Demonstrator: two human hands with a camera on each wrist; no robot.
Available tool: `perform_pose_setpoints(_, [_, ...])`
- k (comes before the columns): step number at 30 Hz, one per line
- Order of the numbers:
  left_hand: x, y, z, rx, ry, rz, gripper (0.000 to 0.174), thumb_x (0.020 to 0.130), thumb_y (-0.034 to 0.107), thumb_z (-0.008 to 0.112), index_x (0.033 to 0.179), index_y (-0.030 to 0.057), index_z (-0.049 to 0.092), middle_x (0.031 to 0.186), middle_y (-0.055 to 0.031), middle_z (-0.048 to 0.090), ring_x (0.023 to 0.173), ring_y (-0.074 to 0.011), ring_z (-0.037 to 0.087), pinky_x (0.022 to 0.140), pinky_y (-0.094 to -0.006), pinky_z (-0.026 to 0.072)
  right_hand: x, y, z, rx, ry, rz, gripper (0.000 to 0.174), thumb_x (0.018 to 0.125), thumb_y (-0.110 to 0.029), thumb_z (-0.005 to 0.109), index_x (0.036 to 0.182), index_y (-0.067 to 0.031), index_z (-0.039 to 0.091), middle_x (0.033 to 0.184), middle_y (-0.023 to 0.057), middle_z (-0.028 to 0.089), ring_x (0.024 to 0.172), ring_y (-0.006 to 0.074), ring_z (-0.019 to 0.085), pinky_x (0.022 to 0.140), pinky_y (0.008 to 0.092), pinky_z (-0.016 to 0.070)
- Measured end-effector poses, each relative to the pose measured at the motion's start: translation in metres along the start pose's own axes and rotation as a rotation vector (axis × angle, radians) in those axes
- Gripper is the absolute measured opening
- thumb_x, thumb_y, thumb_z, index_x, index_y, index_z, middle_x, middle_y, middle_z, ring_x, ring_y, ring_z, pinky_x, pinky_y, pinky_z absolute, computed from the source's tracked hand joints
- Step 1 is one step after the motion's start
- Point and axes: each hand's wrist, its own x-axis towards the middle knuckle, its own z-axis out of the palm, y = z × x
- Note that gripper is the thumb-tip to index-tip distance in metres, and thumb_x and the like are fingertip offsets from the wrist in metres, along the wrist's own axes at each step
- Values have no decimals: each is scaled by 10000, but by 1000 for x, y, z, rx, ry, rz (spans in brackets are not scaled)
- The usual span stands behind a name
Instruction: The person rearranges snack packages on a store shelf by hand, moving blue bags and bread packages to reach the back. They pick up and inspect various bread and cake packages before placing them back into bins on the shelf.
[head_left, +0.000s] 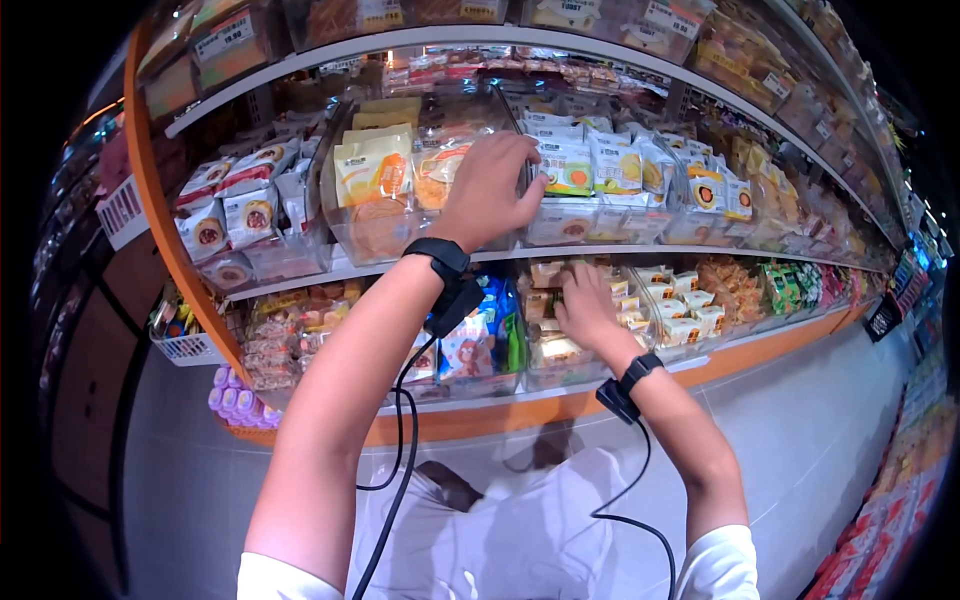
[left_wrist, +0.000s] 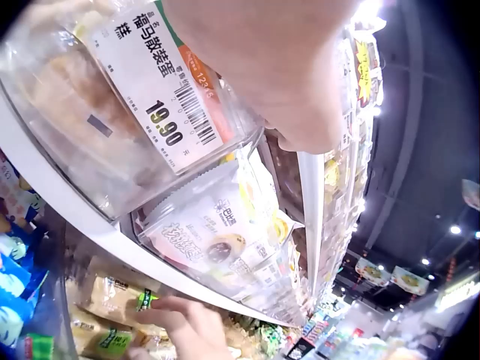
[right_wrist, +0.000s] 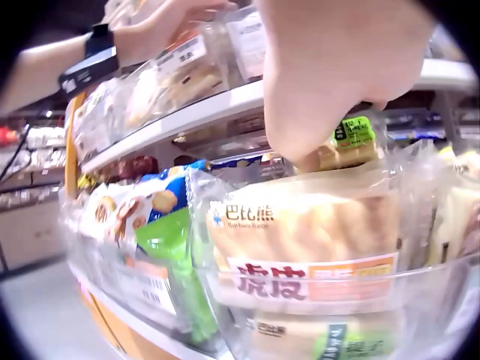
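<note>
At the middle shelf my left hand [head_left: 492, 190] lies over the front of a clear bin, fingers bent forward beside a white and green snack pack [head_left: 567, 168]. A price label [left_wrist: 169, 90] on that bin shows beneath this hand in the left wrist view. Lower down, my right hand [head_left: 588, 305] reaches into a bin of wrapped cakes, its fingertips among the packs. Seen from the left wrist, its fingers are spread over a wrapped cake [left_wrist: 112, 300]. A large wrapped roll cake [right_wrist: 307, 232] stands at the bin's front, below the right hand.
Clear bin walls [right_wrist: 337, 289] front the lower shelf. Blue snack bags [head_left: 490, 320] fill the bin to the left of my right hand. A white shelf edge [head_left: 390, 262] runs between the two levels. A white basket [head_left: 190, 348] hangs at the left end.
</note>
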Motion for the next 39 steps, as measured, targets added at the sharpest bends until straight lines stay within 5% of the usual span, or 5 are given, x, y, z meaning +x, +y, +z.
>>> perform_pose_setpoints(15, [-115,16,27,46,-475,362,375,893,54,593,1267,30,569,1448,-164,523,1426,-360,419,1184,-496,346,16,21,18,-233,144,-53,402,774,-94,677,1166,-62,595,1153,143,573,1139,352,507,932,479,424])
perform_pose_setpoints(22, [-142,43,43,-247,-730,-213,384,951,114,582,1326,50,531,1466,-175,500,1326,-378,509,1138,-474,405,12,24,15,-165,257,-97,471,726,-98,738,1154,-55,546,1130,161,581,1182,368,489,1060,498,356])
perform_pose_setpoints(24, [-155,36,58,-51,-544,48,377,948,144,611,1301,37,533,1419,-189,543,1247,-403,551,1071,-451,457,14,28,19,-281,259,-105,442,734,-74,723,1134,-53,537,1105,150,606,1168,342,510,1024,476,361])
perform_pose_setpoints(36, [-150,51,48,-531,-201,-587,624,935,115,711,1441,-16,372,1449,-189,476,1223,-251,556,1038,-364,449,-21,16,-59,383,112,-39,496,697,-210,874,1130,-40,701,1061,91,695,1003,272,656,869,381,511])
perform_pose_setpoints(39, [-154,56,57,-754,-15,-718,543,1006,244,646,1403,-42,411,1345,-163,551,970,-178,618,853,-302,511,-32,6,-81,731,94,92,494,730,-269,906,1117,-8,743,1050,103,751,973,173,697,869,318,528])
